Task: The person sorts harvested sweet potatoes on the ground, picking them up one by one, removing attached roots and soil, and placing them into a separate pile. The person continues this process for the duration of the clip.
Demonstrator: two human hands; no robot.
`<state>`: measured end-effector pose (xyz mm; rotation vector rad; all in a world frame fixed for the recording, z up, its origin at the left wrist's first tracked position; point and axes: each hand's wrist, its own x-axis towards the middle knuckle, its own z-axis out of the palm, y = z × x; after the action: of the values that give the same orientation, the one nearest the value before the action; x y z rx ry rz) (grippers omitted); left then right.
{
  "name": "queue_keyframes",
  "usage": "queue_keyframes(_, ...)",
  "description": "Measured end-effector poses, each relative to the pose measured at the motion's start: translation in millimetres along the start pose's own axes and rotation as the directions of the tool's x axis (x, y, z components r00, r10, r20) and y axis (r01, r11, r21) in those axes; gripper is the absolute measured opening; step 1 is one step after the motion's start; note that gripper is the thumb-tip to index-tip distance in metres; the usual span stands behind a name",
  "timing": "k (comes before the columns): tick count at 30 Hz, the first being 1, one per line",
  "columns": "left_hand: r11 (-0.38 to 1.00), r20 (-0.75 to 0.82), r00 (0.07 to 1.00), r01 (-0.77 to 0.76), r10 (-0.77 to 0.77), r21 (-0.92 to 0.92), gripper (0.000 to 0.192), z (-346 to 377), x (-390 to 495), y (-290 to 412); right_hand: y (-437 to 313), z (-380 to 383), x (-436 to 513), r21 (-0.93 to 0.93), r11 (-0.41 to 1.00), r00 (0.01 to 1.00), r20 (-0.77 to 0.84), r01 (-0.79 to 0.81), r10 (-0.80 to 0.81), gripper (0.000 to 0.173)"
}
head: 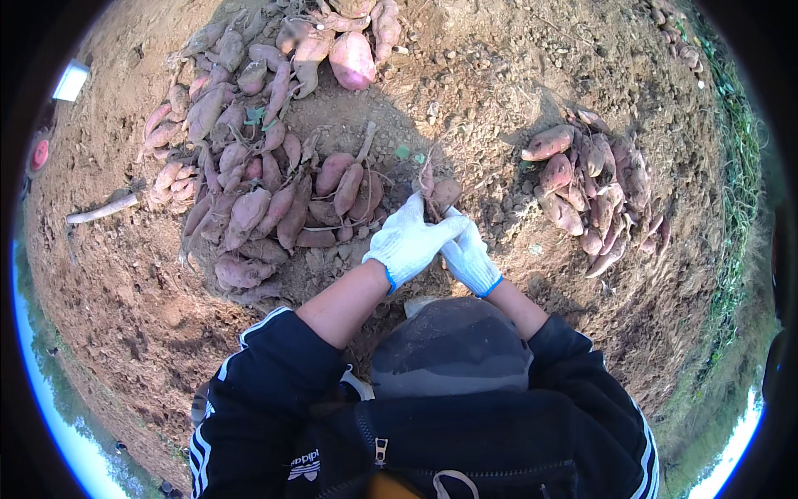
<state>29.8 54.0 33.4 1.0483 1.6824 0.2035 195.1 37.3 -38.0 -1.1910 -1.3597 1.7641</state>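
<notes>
My left hand (405, 236), in a white knit glove with a blue cuff, closes around a small clump of sweet potatoes. In that clump I see a thin, rooty sweet potato (427, 179) and a rounder, soil-covered sweet potato (446, 192). From the right, my right hand (469, 252), gloved the same way, grips the clump's lower side. The two hands meet, the left thumb lying across the right fingers, so the lower part of the clump is hidden. Just left of my hands spreads a large pile of sweet potatoes (248, 215), several with stems and roots attached.
A smaller heap of sweet potatoes (601, 187) lies on the dry soil (492, 56) to the right. Larger sweet potatoes (353, 61) lie ahead. At left are a pale stick (103, 208), a white container (72, 80) and a red round object (40, 155). Green vines (732, 187) border the right.
</notes>
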Motion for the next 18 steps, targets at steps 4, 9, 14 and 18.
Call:
queue_keyframes(4, 0.993, -0.031, 0.997, -0.078, 0.076, -0.087, 0.07, -4.2, 0.3, -36.1, -37.0, 3.5, -0.3, -0.325, 0.946, 0.966, 0.241, -0.01, 0.093, 0.036)
queue_keyframes(9, 0.868, -0.014, 0.979, -0.187, 0.203, -0.461, 0.051, -4.9, -3.3, -52.6, -44.4, -0.6, -2.3, -0.181, 0.973, 0.989, -0.04, -0.147, 0.142, 0.016)
queue_keyframes(14, 0.522, 0.134, 0.974, 0.019, 0.184, -0.853, 0.019, -17.6, -3.6, -70.3, -34.6, -5.1, 17.5, -0.404, 0.901, 0.963, -0.134, 0.161, -0.232, 0.057)
queue_keyframes(18, 0.565, 0.216, 0.918, -0.011, 0.334, -0.825, 0.023, -25.8, -15.7, -75.2, -38.1, -6.1, 34.4, -0.549, 0.804, 0.974, 0.133, 0.229, -0.186, 0.06)
